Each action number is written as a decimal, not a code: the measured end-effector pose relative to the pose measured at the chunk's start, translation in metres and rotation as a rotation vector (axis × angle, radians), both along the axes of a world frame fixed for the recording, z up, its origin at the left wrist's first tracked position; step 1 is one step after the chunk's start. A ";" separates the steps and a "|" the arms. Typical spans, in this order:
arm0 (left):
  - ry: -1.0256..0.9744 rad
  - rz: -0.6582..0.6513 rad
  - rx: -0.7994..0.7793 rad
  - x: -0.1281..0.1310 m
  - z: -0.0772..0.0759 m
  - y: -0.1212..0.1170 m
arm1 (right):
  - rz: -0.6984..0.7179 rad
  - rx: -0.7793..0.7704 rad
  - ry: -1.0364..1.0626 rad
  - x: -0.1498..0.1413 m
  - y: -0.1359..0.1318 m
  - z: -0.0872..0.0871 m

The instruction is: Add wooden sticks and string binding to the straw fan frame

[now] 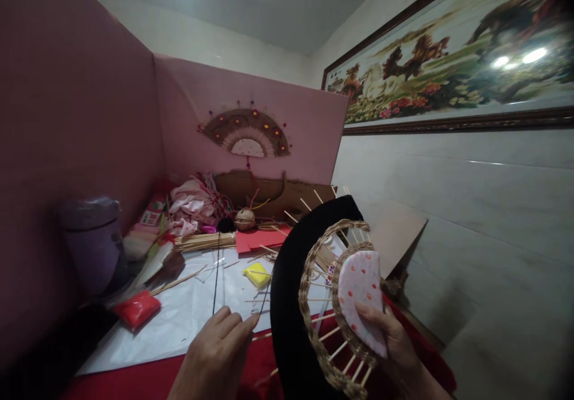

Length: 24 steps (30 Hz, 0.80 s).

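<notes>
My right hand grips a half-made fan upright by its base. The fan has a pink dotted half-round centre, a woven straw rim, thin stick ribs and a wide black band on its outer left side. My left hand is closed in a pinch on a thin black thread that runs up toward a dark ball at the back of the table. The thread end meets the fan's black band near my fingertips.
White paper covers a red table. On it lie a red pack, a yellow block, a stick bundle, a twine ball and pink cloth. A finished fan hangs on the pink board. A lilac bin stands left.
</notes>
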<state>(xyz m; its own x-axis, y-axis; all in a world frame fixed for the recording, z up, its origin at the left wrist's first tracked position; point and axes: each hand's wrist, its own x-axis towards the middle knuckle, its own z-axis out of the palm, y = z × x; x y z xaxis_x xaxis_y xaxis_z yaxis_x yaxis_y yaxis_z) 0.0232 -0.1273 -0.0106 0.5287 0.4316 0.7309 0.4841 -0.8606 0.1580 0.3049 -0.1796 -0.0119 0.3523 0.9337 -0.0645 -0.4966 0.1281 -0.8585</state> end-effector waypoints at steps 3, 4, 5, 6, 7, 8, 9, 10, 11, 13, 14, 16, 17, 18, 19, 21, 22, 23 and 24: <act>-0.083 -0.003 -0.026 -0.004 0.005 0.003 | -0.014 0.029 0.045 -0.006 0.007 0.002; -0.110 -0.003 -0.039 -0.006 0.007 0.005 | -0.017 0.038 0.064 -0.008 0.010 0.003; -0.133 -0.001 -0.052 -0.007 0.009 0.007 | -0.020 0.044 0.084 -0.011 0.013 0.003; -0.149 0.001 -0.066 -0.008 0.011 0.008 | -0.022 0.046 0.105 -0.013 0.016 0.004; -0.164 0.003 -0.075 -0.010 0.013 0.010 | -0.022 0.044 0.128 -0.016 0.019 0.004; -0.173 0.005 -0.090 -0.011 0.014 0.011 | -0.016 0.038 0.150 -0.018 0.021 0.005; -0.179 0.005 -0.108 -0.013 0.015 0.012 | -0.008 0.031 0.170 -0.020 0.022 0.005; -0.184 0.001 -0.131 -0.015 0.015 0.013 | 0.001 0.026 0.185 -0.022 0.023 0.006; -0.186 -0.005 -0.162 -0.017 0.016 0.013 | 0.005 0.024 0.195 -0.023 0.024 0.006; -0.206 -0.019 -0.240 -0.022 0.017 0.013 | 0.005 0.025 0.212 -0.023 0.024 0.006; -0.223 -0.027 -0.285 -0.023 0.018 0.013 | 0.006 0.023 0.221 -0.022 0.024 0.006; -0.271 -0.045 -0.390 -0.026 0.018 0.013 | 0.014 0.011 0.239 -0.021 0.024 0.005; -0.299 -0.057 -0.450 -0.026 0.017 0.014 | 0.021 0.002 0.245 -0.021 0.024 0.004; -0.325 -0.071 -0.515 -0.026 0.015 0.014 | 0.026 -0.004 0.249 -0.021 0.025 0.004; -0.346 -0.087 -0.579 -0.025 0.012 0.014 | 0.028 -0.007 0.252 -0.022 0.026 0.003; -0.380 -0.108 -0.680 -0.023 0.006 0.013 | 0.026 -0.009 0.259 -0.025 0.028 0.001; -0.390 -0.115 -0.705 -0.022 0.003 0.012 | 0.023 -0.010 0.263 -0.027 0.029 0.001; -0.390 -0.124 -0.713 -0.022 0.000 0.011 | 0.015 -0.010 0.264 -0.030 0.030 0.001; -0.385 -0.133 -0.705 -0.022 -0.002 0.011 | 0.005 -0.011 0.266 -0.032 0.031 0.001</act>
